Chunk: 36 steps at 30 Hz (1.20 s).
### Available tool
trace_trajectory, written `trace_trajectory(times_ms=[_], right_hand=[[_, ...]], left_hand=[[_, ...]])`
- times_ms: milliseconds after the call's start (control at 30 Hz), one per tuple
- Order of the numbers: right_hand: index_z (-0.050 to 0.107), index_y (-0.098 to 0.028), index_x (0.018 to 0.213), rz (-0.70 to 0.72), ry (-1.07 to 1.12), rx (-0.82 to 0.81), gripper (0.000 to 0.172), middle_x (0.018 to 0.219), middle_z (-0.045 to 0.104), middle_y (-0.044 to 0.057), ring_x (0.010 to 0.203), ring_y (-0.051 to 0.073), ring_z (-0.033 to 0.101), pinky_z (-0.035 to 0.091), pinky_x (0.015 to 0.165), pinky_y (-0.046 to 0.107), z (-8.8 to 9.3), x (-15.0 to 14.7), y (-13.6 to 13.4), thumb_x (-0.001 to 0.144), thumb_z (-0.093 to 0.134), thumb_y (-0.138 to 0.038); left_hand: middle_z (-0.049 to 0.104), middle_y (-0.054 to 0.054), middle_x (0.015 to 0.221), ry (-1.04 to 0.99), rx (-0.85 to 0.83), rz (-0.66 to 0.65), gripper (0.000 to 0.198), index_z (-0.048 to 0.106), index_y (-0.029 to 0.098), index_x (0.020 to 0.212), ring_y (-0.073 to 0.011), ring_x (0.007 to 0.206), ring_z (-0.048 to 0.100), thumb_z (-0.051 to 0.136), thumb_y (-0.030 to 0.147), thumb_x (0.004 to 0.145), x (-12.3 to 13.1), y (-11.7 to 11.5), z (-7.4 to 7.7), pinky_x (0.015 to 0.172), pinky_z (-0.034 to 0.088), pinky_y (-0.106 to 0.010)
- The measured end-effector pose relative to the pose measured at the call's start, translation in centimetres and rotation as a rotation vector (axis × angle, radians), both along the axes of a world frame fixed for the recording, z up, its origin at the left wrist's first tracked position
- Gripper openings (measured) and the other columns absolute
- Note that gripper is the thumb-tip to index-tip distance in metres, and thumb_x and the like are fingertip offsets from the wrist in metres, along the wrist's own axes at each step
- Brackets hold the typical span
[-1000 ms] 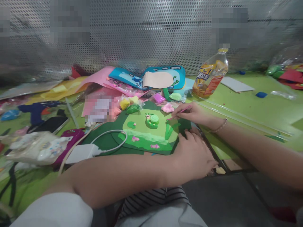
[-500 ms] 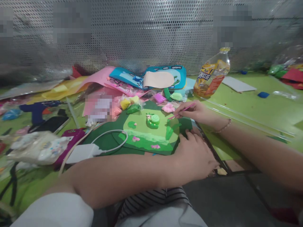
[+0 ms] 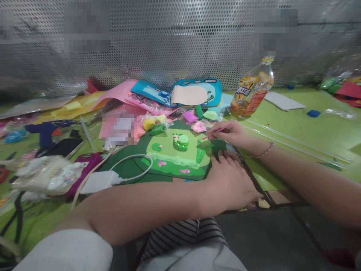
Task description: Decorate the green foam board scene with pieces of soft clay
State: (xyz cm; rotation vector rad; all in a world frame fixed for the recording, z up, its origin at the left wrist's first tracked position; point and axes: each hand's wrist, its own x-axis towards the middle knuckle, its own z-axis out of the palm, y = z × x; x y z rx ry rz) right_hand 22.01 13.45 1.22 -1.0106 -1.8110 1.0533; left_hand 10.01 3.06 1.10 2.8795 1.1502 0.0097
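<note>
My right hand (image 3: 225, 132) pinches a thin pink modelling tool (image 3: 222, 129), its flat tip over the right side of a green clay picture (image 3: 172, 160). Long green clay leaves (image 3: 200, 151) lie just below that tip. Flat on the picture's right edge rests my left hand (image 3: 229, 180), fingers spread, holding nothing. In the picture's middle sits a green clay snail (image 3: 182, 141) with a spiral shell. A lily pad (image 3: 157, 146) and pink clay flowers (image 3: 184, 171) decorate the rest. Beside the tool lies a lump of pink clay (image 3: 199, 127).
A bottle with a yellow cap (image 3: 252, 88) stands behind my right hand. Bagged clay (image 3: 159, 124) and coloured sheets (image 3: 113, 92) lie at the back. To the left are a white charger (image 3: 99, 181) with its cable, a phone (image 3: 64, 147) and a blue glue gun (image 3: 46, 131).
The tool's tip has shifted slightly upward near the leaves. My left hand stays on the picture's edge; the view has moved a little.
</note>
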Motion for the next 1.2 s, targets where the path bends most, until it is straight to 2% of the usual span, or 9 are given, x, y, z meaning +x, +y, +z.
trace_trajectory(times_ms=[100,233,433,867,1200], right_hand=[[0.070,-0.017,0.079,-0.018,-0.021,-0.007,0.016,0.078,0.070,0.003,0.074,0.015,0.066,0.055,0.074,0.028,-0.1,-0.3,0.0,0.068,0.069,-0.029],[0.068,-0.017,0.080,-0.068,-0.005,-0.035,0.017,0.076,0.069,0.002,0.073,0.014,0.066,0.055,0.075,0.028,-0.7,-0.6,0.3,0.069,0.069,-0.031],[0.067,-0.018,0.080,-0.060,0.011,-0.118,0.019,0.075,0.068,0.002,0.071,0.014,0.065,0.055,0.073,0.029,-1.6,-0.6,1.0,0.069,0.069,-0.034],[0.066,-0.017,0.076,-0.086,-0.058,-0.108,0.017,0.080,0.070,0.003,0.078,0.017,0.067,0.055,0.073,0.029,-0.7,-1.4,0.3,0.069,0.068,-0.032],[0.067,-0.019,0.076,-0.086,0.044,-0.192,0.020,0.077,0.071,0.003,0.080,0.019,0.068,0.056,0.075,0.031,-0.8,-1.3,0.3,0.065,0.072,-0.035]], left_hand=[[0.027,-0.031,0.141,0.008,-0.052,0.033,0.098,0.026,-0.005,0.137,-0.0445,0.130,0.026,0.032,0.072,0.077,-0.1,0.6,0.2,0.103,0.027,-0.054],[0.025,-0.031,0.142,-0.026,-0.025,0.041,0.091,0.026,-0.004,0.137,-0.0451,0.130,0.025,0.030,0.068,0.080,-0.1,1.0,-0.3,0.102,0.025,-0.056],[0.039,-0.028,0.135,-0.086,0.109,-0.009,0.078,0.039,-0.003,0.131,-0.0392,0.126,0.036,0.029,0.059,0.085,0.1,0.6,-1.4,0.101,0.029,-0.052],[0.043,-0.027,0.132,-0.076,0.131,-0.031,0.075,0.040,-0.002,0.130,-0.0394,0.123,0.038,0.028,0.058,0.086,0.1,0.7,-1.5,0.098,0.031,-0.052],[0.043,-0.028,0.132,-0.071,0.134,-0.035,0.076,0.040,-0.003,0.130,-0.0400,0.123,0.037,0.026,0.057,0.087,0.1,0.6,-1.5,0.098,0.030,-0.051]])
